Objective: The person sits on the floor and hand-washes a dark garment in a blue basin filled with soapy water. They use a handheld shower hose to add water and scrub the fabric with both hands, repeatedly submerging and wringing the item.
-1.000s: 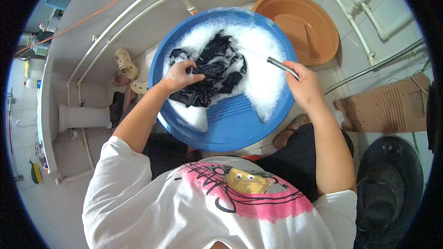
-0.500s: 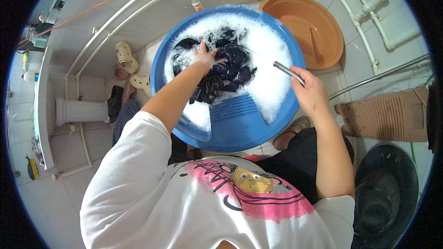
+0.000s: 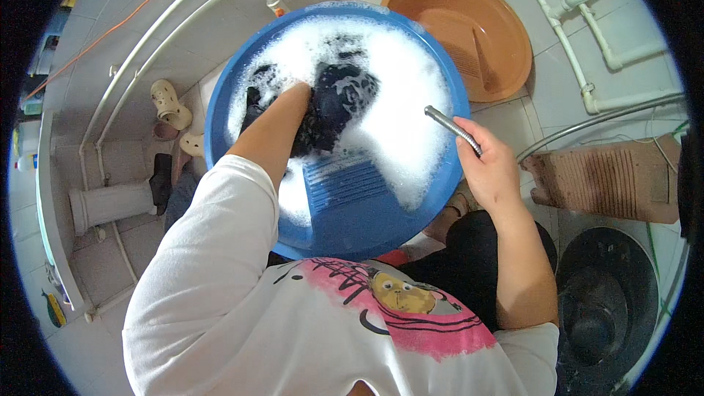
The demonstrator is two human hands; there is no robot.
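Note:
Dark wet clothes (image 3: 341, 99) lie in thick white suds inside a large blue basin (image 3: 348, 213). My left forearm (image 3: 275, 128) reaches down into the middle of them. Past the wrist, my left hand is sunk among the cloth and foam, so its fingers do not show. To the right, my right hand (image 3: 491, 165) is wrapped round a flexible metal hose (image 3: 453, 129). The hose's end points over the foam toward the clothes. A ribbed washboard section (image 3: 348, 185) is moulded into the near side of the basin.
An orange-brown basin (image 3: 499, 26) stands behind at the right. A ribbed washboard (image 3: 609, 180) and a black bucket (image 3: 605, 249) are on my right. Beige clogs (image 3: 170, 106) and a white pedestal (image 3: 114, 194) are at left. Pipes (image 3: 176, 26) run along the wall.
My left hand, spread on top of the clothes before, has plunged down among them out of sight. The clothes have shifted and foam covers more of them. My right hand still holds the hose.

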